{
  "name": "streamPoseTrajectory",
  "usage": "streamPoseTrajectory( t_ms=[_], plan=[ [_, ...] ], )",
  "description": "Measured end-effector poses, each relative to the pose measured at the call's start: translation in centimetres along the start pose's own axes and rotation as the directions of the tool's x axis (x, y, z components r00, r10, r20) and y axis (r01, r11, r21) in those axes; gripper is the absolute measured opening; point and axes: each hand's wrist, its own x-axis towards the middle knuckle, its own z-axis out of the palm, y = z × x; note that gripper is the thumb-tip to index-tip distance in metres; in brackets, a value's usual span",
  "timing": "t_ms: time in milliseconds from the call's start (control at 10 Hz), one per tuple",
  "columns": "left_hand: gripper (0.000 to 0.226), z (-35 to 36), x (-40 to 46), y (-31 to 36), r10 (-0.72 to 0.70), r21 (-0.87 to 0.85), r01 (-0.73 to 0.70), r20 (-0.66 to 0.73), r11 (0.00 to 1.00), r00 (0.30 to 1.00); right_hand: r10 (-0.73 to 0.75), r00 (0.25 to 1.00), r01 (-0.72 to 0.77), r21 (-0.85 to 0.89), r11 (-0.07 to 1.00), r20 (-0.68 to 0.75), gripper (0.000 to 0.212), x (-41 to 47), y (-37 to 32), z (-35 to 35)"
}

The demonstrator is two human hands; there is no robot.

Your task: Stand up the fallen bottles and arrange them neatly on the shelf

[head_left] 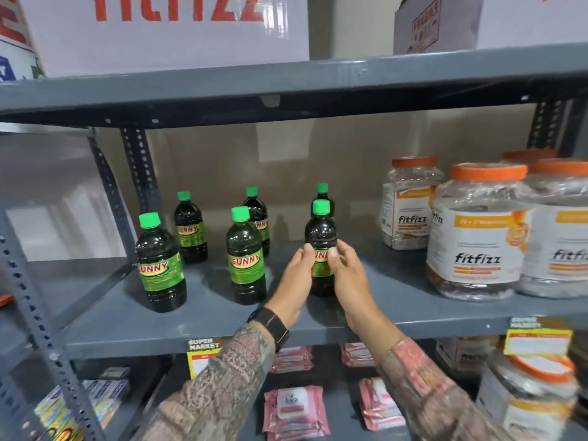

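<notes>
Several dark "Sunny" bottles with green caps stand upright on the grey middle shelf (pixel 197 326). The front right bottle (pixel 320 230) is upright and held from both sides at its label: my left hand (pixel 294 278) wraps its left side, my right hand (pixel 348 275) its right side. Another bottle (pixel 323 194) stands right behind it, mostly hidden. The front middle bottle (pixel 245 259) and the front left bottle (pixel 160 265) stand in a row with the held one. Two more bottles (pixel 189 227) (pixel 256 208) stand behind them. No bottle lies on its side.
Large clear "fitfizz" jars (pixel 477 237) with orange lids crowd the shelf's right part, a smaller jar (pixel 409 202) close to the held bottle. White boxes (pixel 171 30) sit on the shelf above. Pink wipe packs (pixel 294 409) lie on the lower shelf. A perforated upright (pixel 140 167) stands at the back left.
</notes>
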Motion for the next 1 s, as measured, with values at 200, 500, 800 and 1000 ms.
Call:
streamPoseTrajectory(
  t_ms=[200,500,800,1000],
  plan=[
    [0.039,2.1,0.0,-0.4,0.011,0.044,-0.012,0.024,0.999,1.000,0.005,1.000,-0.005,-0.023,1.000,0.007,0.031,0.9,-0.2,-2.4],
    [0.034,2.5,0.3,-0.5,0.005,-0.013,-0.006,-0.005,1.000,1.000,0.037,0.998,-0.038,0.006,0.999,0.059,0.035,1.5,-0.5,-4.0],
    [0.038,2.6,-0.4,-1.1,0.021,0.019,-0.020,-0.041,1.000,0.999,0.030,0.997,-0.031,0.001,1.000,0.073,0.034,1.4,0.1,-3.3],
    [0.058,0.8,-2.8,-0.6,0.029,0.137,-0.025,-0.029,0.990,0.999,0.065,0.997,-0.058,-0.134,0.989,0.050,0.048,-0.7,-1.0,-4.4]
  ],
)
